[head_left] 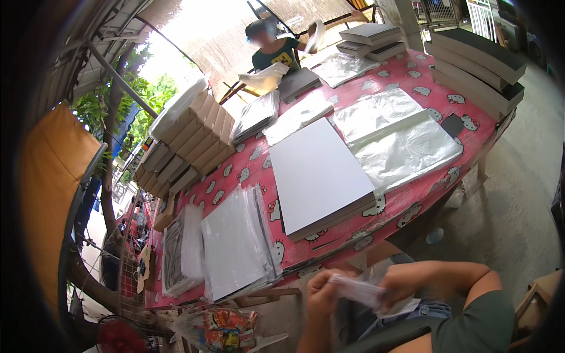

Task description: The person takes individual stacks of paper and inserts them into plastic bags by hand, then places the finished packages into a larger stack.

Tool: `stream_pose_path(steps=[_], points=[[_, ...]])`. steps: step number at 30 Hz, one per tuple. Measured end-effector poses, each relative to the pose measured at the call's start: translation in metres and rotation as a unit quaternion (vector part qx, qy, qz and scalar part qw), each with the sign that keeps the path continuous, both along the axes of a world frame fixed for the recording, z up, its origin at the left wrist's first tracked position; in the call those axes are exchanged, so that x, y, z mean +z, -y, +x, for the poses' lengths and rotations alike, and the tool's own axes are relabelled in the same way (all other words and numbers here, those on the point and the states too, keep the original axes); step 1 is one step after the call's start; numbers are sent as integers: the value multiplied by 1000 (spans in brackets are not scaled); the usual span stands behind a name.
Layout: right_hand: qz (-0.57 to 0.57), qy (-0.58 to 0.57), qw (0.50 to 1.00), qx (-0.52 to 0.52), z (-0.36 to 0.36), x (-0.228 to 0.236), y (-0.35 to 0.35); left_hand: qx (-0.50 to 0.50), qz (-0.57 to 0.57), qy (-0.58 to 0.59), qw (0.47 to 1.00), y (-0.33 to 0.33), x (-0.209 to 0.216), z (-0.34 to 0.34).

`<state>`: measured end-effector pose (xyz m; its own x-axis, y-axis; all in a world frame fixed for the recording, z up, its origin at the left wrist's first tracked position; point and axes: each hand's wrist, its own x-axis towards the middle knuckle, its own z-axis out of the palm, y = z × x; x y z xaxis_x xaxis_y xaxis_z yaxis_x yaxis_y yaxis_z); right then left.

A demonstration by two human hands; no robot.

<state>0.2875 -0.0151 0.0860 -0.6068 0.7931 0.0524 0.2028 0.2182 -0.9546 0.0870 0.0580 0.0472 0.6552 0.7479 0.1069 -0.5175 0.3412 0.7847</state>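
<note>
Below the near edge of the table, over my lap, I hold a clear plastic bag (360, 290) between my two hands. My left hand (322, 290) is closed on its left end. My right hand (399, 286), a little smeared by motion, is closed on the bag's other side. On the table just beyond lies a thick stack of white sheets (321, 179). To its right are flat clear plastic bags (406, 147) in a loose pile. Sheets in clear plastic sleeves (238, 247) lie at the near left corner.
A pink patterned cloth covers the table (259, 162). Brown boxes (197, 129) are piled at its left edge, and dark-topped stacks (479, 62) stand at the far right. Across the table a person (273, 53) handles sheets. A bag of colourful packets (220, 329) sits below the near left edge.
</note>
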Motion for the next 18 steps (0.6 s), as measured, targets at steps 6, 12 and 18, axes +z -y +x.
stream_pose_path(steps=[6,12,18], points=[[-363,-507,775,99,21,-33,6,-332,-43,67,940,-20,-76,-44],[-268,-507,819,9,31,-72,7,-313,-17,454,834,-37,-46,-3],[-98,-651,752,-47,43,-46,4,-304,172,-92,932,-57,-31,-18]])
